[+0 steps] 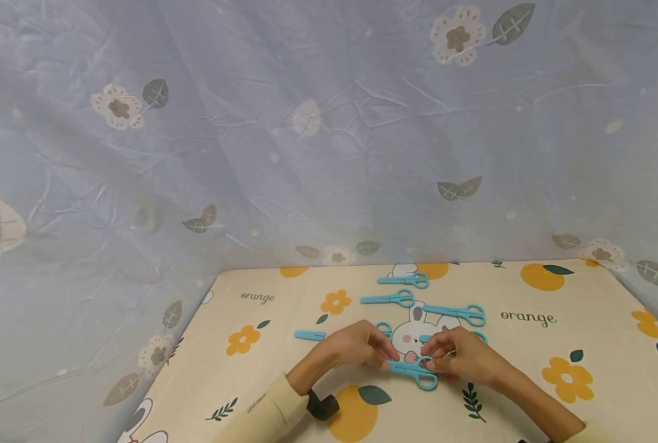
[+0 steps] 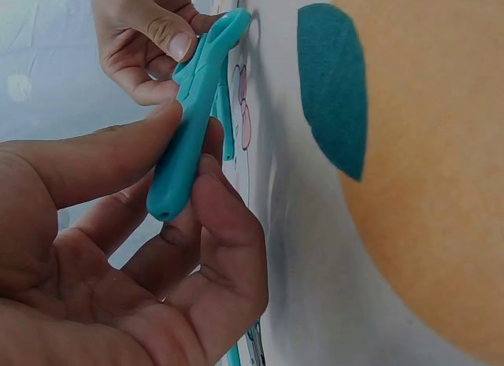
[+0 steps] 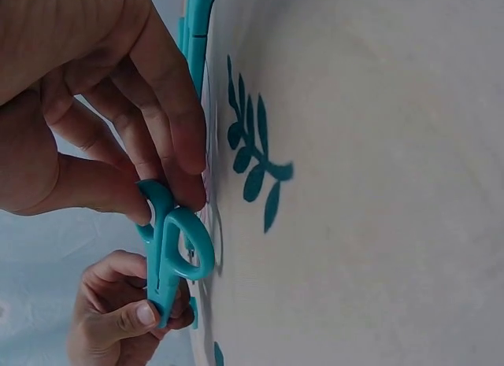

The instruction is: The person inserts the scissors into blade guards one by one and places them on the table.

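Both hands hold one pair of light-blue safety scissors (image 1: 406, 368) just above the table. My left hand (image 1: 360, 346) pinches the blade end, which is covered by a blue sheath (image 2: 175, 173), between thumb and fingers. At the other end, my right hand (image 1: 469, 359) pinches one finger loop between thumb and fingers; the other handle loop (image 3: 203, 244) hangs free. Another pair of scissors (image 1: 479, 336) lies partly hidden behind the right hand. Behind the left hand, a scissor handle (image 1: 384, 327) shows, and a blue blade-end piece (image 1: 308, 335) appears left of that forearm.
Further back lie more blue scissors: one pair at the rear (image 1: 403, 280), one in front of it (image 1: 388, 299), and one to the right (image 1: 455, 312). The cream tablecloth (image 1: 196, 375) has orange and rabbit prints. A grey-blue patterned curtain (image 1: 329, 184) stands behind the table.
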{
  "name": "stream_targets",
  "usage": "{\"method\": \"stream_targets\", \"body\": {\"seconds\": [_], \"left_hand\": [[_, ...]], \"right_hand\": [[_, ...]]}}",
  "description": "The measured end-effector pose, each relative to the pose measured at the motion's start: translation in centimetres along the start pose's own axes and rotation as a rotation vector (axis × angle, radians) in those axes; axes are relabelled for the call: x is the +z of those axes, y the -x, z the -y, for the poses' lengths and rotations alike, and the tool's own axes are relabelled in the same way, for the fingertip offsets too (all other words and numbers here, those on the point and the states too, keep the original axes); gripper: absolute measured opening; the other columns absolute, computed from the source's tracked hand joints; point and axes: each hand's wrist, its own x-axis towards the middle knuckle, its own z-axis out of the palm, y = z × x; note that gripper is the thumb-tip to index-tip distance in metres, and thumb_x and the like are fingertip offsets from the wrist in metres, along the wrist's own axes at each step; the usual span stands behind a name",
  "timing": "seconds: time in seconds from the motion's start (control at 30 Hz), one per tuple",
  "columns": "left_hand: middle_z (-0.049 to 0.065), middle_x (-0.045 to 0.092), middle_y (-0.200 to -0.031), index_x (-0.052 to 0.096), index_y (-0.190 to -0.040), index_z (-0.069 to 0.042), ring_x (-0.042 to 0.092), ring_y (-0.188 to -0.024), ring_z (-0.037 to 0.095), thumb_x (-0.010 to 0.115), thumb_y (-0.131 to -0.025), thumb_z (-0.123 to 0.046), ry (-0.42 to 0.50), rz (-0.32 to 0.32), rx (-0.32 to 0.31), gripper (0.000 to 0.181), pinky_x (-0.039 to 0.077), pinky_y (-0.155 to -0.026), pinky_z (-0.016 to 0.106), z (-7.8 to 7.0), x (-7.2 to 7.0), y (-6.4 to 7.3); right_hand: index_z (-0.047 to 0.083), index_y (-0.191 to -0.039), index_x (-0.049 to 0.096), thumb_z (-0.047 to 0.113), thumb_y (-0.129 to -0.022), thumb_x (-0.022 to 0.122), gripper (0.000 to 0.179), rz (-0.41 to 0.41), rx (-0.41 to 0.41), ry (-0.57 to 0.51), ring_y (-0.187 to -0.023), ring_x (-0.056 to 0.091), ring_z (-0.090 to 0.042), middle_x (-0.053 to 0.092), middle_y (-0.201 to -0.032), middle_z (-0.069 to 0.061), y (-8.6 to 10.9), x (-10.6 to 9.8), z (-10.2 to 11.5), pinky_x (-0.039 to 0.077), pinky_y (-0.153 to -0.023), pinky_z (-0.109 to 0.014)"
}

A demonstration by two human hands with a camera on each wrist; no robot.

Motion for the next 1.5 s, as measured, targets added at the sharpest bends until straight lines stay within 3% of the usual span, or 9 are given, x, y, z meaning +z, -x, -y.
{"method": "stream_targets", "body": {"seconds": [0.2,0.47,0.6,0.8,1.2,1.5], "left_hand": [[0.003,0.081,-0.095,0.084,-0.096,-0.004,0.067,-0.079,0.008,0.077,-0.086,0.015,-0.045,-0.024,0.025,0.022,0.055,-0.067,0.022,0.3,0.1,0.3],[0.004,0.082,-0.093,0.084,-0.098,-0.005,0.068,-0.080,0.005,0.080,-0.086,0.009,-0.136,-0.062,0.061,0.019,0.053,-0.073,0.017,0.8,-0.2,1.2],[0.004,0.082,-0.093,0.085,-0.098,-0.007,0.068,-0.080,0.004,0.083,-0.087,0.005,-0.148,-0.077,0.048,0.017,0.054,-0.075,0.019,0.9,-0.2,1.7],[-0.002,0.083,-0.095,0.085,-0.099,-0.011,0.069,-0.086,0.004,0.085,-0.089,-0.004,-0.180,-0.103,0.011,0.013,0.054,-0.089,0.025,0.8,-0.2,2.4],[-0.005,0.081,-0.105,0.082,-0.116,-0.011,0.068,-0.095,0.003,0.083,-0.095,-0.021,-0.214,-0.039,0.035,0.023,0.054,-0.091,0.023,1.1,-1.4,3.8],[0.005,0.079,-0.124,0.078,-0.127,-0.009,0.067,-0.101,0.005,0.081,-0.097,-0.022,-0.237,0.012,0.067,0.034,0.053,-0.093,0.023,1.4,-2.4,4.7]], "right_hand": [[0.006,-0.104,0.078,0.016,-0.095,0.082,0.014,-0.037,-0.018,0.059,-0.071,0.065,-0.017,0.076,-0.089,-0.004,0.0,0.3,-0.2,0.056,-0.059,-0.029],[0.006,-0.104,0.079,0.017,-0.094,0.083,0.015,-0.088,0.005,0.114,-0.071,0.067,-0.018,0.077,-0.092,-0.004,-0.1,0.7,-0.2,0.058,-0.058,-0.031],[0.005,-0.104,0.079,0.016,-0.094,0.083,0.015,-0.101,0.009,0.125,-0.071,0.067,-0.018,0.077,-0.092,-0.004,0.0,0.8,-0.1,0.058,-0.058,-0.030],[0.001,-0.108,0.078,0.011,-0.094,0.081,0.017,-0.090,-0.005,0.119,-0.073,0.068,-0.018,0.077,-0.092,-0.003,0.3,0.6,-0.3,0.058,-0.058,-0.029],[-0.005,-0.121,0.072,0.014,-0.097,0.079,0.032,-0.011,-0.022,0.051,-0.083,0.071,-0.017,0.076,-0.105,-0.010,1.1,0.0,-0.7,0.062,-0.067,-0.031],[-0.007,-0.133,0.066,0.018,-0.101,0.076,0.042,0.043,-0.078,0.024,-0.096,0.074,-0.011,0.075,-0.121,-0.016,1.4,-0.5,-0.9,0.063,-0.074,-0.028]]}}
